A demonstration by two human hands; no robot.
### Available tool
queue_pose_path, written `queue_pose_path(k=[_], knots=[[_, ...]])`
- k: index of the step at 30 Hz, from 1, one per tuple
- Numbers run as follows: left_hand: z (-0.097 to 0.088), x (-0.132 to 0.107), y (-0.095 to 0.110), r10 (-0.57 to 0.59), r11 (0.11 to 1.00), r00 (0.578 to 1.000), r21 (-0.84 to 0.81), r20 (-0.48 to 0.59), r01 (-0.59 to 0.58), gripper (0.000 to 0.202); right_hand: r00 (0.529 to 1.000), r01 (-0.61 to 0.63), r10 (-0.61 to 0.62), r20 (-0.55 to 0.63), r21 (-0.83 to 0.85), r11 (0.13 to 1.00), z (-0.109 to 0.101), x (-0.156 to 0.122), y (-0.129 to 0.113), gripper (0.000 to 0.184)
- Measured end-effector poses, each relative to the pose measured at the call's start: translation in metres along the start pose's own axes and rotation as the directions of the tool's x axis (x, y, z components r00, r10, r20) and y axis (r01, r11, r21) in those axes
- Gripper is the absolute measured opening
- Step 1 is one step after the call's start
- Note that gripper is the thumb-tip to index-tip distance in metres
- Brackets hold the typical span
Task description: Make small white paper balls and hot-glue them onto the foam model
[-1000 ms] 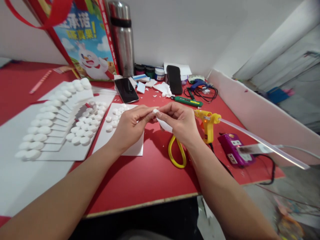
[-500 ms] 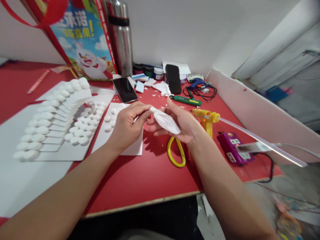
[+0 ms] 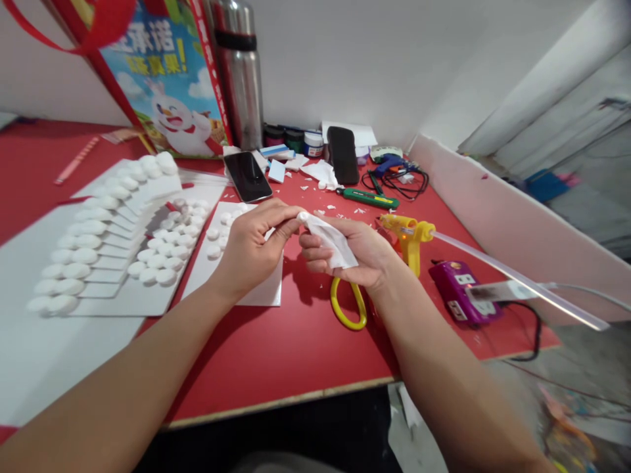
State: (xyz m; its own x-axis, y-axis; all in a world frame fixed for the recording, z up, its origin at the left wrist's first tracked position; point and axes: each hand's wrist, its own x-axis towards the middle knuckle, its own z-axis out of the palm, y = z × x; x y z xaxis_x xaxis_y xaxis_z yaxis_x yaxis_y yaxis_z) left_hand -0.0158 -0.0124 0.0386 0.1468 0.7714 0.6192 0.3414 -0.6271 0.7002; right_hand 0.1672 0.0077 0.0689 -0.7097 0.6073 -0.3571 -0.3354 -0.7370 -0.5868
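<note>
A thin white sheet (image 3: pixel 336 244), like tissue or soft cloth, is gathered at one end into a small round knob. My left hand (image 3: pixel 261 240) pinches that knob between thumb and forefinger. The loose part fans out over the palm of my right hand (image 3: pixel 362 253), whose fingers curl round it from below. What the knob contains is hidden. Beneath my hands, a white board (image 3: pixel 263 292) carries several small white discs (image 3: pixel 213 251). A yellow scissor-like handle (image 3: pixel 348 322) lies below my right hand, its other end covered.
Left, white boards (image 3: pixel 111 307) hold rows of white padded discs (image 3: pixel 70 286). Phones (image 3: pixel 248 176), a green cutter (image 3: pixel 369 198) and paper scraps lie behind my hands. Right stand a yellow glue gun (image 3: pixel 410 240) with a long glue stick (image 3: pixel 517 279) and a purple power socket (image 3: pixel 463 292).
My right hand's fingers have curled in from stretched out and closed around the loose white sheet. My left hand keeps its pinch in nearly the same place.
</note>
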Motion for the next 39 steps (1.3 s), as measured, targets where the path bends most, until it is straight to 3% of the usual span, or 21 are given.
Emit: queue_pose_path(k=[6, 14, 17, 21, 23, 29, 32, 34, 39], knots=[[0.000, 0.000, 0.000, -0.105, 0.994, 0.994, -0.013, -0.013, 0.105, 0.017, 0.981, 0.183, -0.192, -0.035, -0.179, 0.967, 0.000, -0.001, 0.004, 0.024], [0.002, 0.000, 0.005, -0.192, 0.980, 0.981, -0.056, -0.032, 0.190, 0.016, 0.895, 0.335, -0.435, -0.100, -0.493, 0.803, 0.000, 0.002, 0.010, 0.040], [0.005, -0.002, 0.006, -0.237, 0.970, 0.971, -0.068, -0.044, 0.234, 0.017, 0.812, 0.355, -0.566, -0.143, -0.648, 0.673, -0.003, 0.009, 0.015, 0.034], [0.009, -0.004, 0.006, -0.185, 0.983, 0.980, -0.004, -0.067, 0.186, 0.020, 0.600, 0.265, -0.784, -0.159, -0.885, 0.382, -0.003, 0.013, 0.022, 0.021], [0.010, -0.004, 0.008, -0.119, 0.990, 0.989, 0.059, -0.086, 0.124, 0.020, 0.539, 0.260, -0.832, -0.127, -0.915, 0.308, -0.001, 0.013, 0.025, 0.018], [0.011, -0.005, 0.012, 0.058, 0.949, 0.994, 0.315, -0.095, -0.025, 0.024, 0.602, 0.385, -0.796, -0.061, -0.852, 0.356, 0.003, 0.011, 0.029, 0.020], [0.012, -0.008, 0.012, 0.102, 0.931, 0.992, 0.357, -0.070, -0.071, 0.029, 0.619, 0.410, -0.783, -0.059, -0.826, 0.387, 0.001, 0.009, 0.027, 0.027], [0.012, -0.009, 0.012, 0.073, 0.957, 0.996, 0.286, -0.054, -0.054, 0.029, 0.626, 0.426, -0.778, -0.048, -0.814, 0.393, 0.000, 0.008, 0.025, 0.029], [0.006, -0.004, 0.003, -0.106, 0.992, 0.994, -0.075, -0.009, 0.105, 0.022, 0.672, 0.448, -0.740, 0.034, -0.814, 0.370, -0.004, 0.006, 0.019, 0.028]])
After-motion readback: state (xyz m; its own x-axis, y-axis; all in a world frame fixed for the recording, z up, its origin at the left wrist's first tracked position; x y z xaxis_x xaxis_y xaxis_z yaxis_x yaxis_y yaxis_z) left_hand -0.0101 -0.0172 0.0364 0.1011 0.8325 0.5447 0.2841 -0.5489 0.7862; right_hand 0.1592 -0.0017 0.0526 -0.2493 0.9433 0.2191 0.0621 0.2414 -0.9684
